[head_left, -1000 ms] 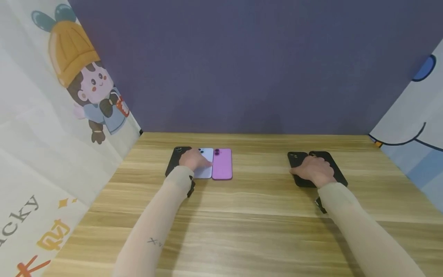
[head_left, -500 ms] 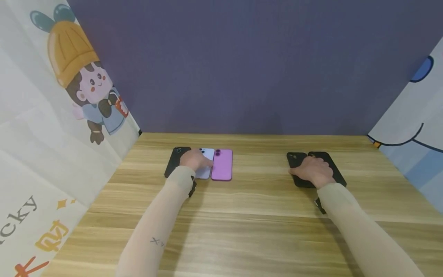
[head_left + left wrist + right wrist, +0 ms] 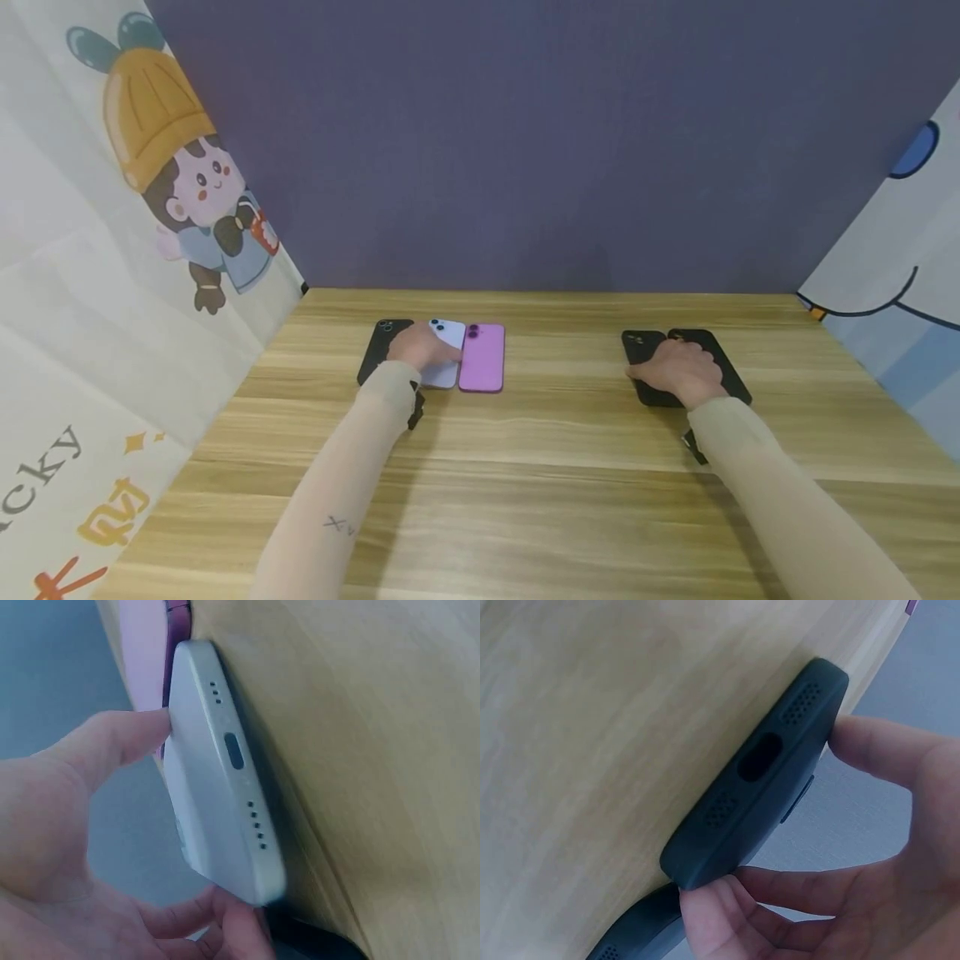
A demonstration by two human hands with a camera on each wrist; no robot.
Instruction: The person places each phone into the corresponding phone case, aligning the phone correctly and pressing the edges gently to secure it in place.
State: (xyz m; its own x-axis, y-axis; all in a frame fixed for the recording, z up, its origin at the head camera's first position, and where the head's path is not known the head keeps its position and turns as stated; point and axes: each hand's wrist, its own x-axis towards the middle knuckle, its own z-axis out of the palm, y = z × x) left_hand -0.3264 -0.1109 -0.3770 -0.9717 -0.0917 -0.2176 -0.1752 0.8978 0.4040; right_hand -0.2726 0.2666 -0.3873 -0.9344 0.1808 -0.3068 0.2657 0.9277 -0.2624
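Observation:
My left hand (image 3: 416, 346) holds a pale lavender phone (image 3: 210, 780) by its two long sides, thumb on one and fingers on the other. The phone's port end faces the left wrist camera. A pink phone (image 3: 482, 358) lies right beside it, and a black phone (image 3: 378, 350) lies on its other side, partly behind my hand. Farther right, my right hand (image 3: 678, 367) grips a black phone case (image 3: 757, 772) between thumb and fingers, its port cutout and speaker holes showing. Another black case (image 3: 723, 367) lies alongside, partly covered by that hand.
The wood-grain table (image 3: 525, 492) ends at a dark blue-grey panel (image 3: 555, 150) at the back. White printed cloth (image 3: 90, 333) hangs along the left, and another printed cloth (image 3: 915, 275) is on the right.
The pale lavender phone has turned slightly in my left hand, and its camera lenses show more. My right hand stays put, with only a slight shift of the head view.

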